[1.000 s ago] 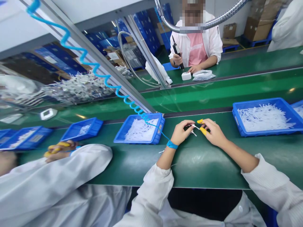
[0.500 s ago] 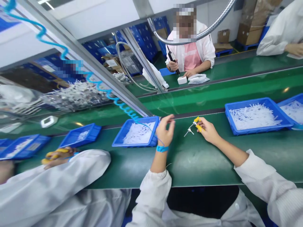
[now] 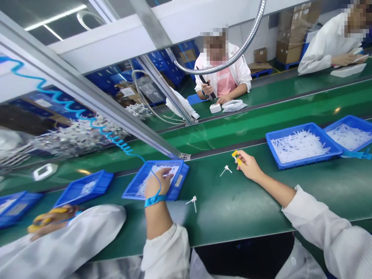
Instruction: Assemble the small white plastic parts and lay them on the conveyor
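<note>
My left hand (image 3: 158,183) reaches over a blue tray (image 3: 128,193) of thin white plastic strips (image 3: 143,189). Its fingers are bent and apart, and whether they touch the strips I cannot tell. A blue wrist strap (image 3: 155,200) with a cord circles that wrist. My right hand (image 3: 248,166) is above the green work surface, its thumb and finger closed around a small whitish piece (image 3: 235,158). Yellow coverings (image 3: 239,161) show at those fingertips. Just left of it lies a branched white plastic piece (image 3: 226,169). A second branched piece (image 3: 193,200) lies right of my left wrist.
On the right stand two more trays of white strips, a near blue tray (image 3: 337,154) and a farther one (image 3: 360,120). A neighbour's hand (image 3: 52,221) with yellow on its fingers is at left. A metal post (image 3: 122,104) slants down to the surface. A person (image 3: 222,77) works opposite.
My left hand has moved left and down, over the tray. The branched piece near my left wrist has come into view. My right hand stays about where it was; the view has shifted slightly.
</note>
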A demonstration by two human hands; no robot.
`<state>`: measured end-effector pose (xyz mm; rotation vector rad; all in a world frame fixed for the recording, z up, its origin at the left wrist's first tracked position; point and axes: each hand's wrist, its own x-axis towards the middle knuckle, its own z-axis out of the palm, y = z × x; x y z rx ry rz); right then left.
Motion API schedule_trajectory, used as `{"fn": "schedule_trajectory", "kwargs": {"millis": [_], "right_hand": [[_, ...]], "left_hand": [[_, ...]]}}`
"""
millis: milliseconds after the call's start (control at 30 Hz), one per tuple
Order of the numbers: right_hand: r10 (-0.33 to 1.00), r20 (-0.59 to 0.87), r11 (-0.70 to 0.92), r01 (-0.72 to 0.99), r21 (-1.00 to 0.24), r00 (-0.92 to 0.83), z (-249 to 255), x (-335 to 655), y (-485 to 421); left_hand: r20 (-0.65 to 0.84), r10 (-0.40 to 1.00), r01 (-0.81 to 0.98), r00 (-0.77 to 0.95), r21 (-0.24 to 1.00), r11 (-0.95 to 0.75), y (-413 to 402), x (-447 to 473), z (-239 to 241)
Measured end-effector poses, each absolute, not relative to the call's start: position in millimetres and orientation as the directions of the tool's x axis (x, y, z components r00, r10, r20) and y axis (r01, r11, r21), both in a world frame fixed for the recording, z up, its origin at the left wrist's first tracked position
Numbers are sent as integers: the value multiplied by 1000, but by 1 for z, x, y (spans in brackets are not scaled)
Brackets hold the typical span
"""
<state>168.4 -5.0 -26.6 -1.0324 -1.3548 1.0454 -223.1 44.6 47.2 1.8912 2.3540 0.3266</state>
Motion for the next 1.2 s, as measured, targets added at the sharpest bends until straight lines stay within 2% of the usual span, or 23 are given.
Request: {"fn": "schedule_trajectory", "kwargs": {"millis": [67,133,333,867,1033,1200], "right_hand": [[974,224,225,18,-974,-44,-26,168,-4],[976,211,213,25,-977,-51,-26,167,-4],[980,194,195,19,-981,-43,-27,168,-2],[988,144,135,-126,-983,-62,-34,170,6],[984,154,145,-97,-985,-89,-35,171,8],[981,160,154,-60,-986,-109,-38,173,10]], "left_hand": [[-75,978,962,-193,182,204,51,-230,48],[-133,975,969,-177,150,196,55,-231,48],[-58,986,976,-159,142,166,65,-205,40],[38,991,950,-127,291,111,54,-182,53],[41,993,905,-113,417,86,44,-185,57],[23,996,882,-86,466,66,33,-180,62]]}}
